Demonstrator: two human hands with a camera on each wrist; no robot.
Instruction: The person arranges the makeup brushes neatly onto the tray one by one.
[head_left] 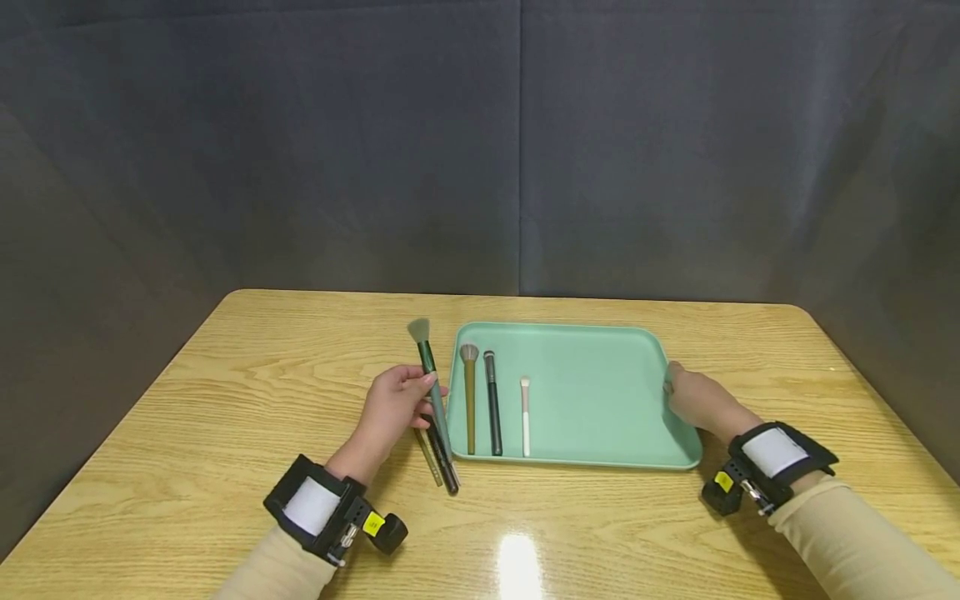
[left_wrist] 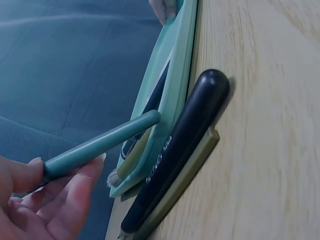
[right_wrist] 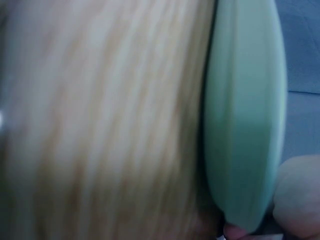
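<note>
Beside the tray point(head_left: 600, 400) — green brush point(head_left: 430, 367) in left hand point(head_left: 393, 408)

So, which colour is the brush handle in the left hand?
Teal green handle, seen best in the left wrist view; left hand holds it.

My left hand point(head_left: 393, 408) holds a green brush point(head_left: 431, 383) by its handle, bristles pointing away from me, just left of the mint tray point(head_left: 600, 400). Under it, on the wooden table point(head_left: 225, 400), lie a black brush point(head_left: 446, 467) and a thin olive one point(head_left: 429, 457), close beside the tray's left edge. My right hand point(head_left: 693, 400) grips the tray's right rim. Inside the tray, toward its left side, lie a brown brush point(head_left: 469, 400), a black brush with a grey band point(head_left: 492, 404) and a small white brush point(head_left: 525, 417), side by side.
</note>
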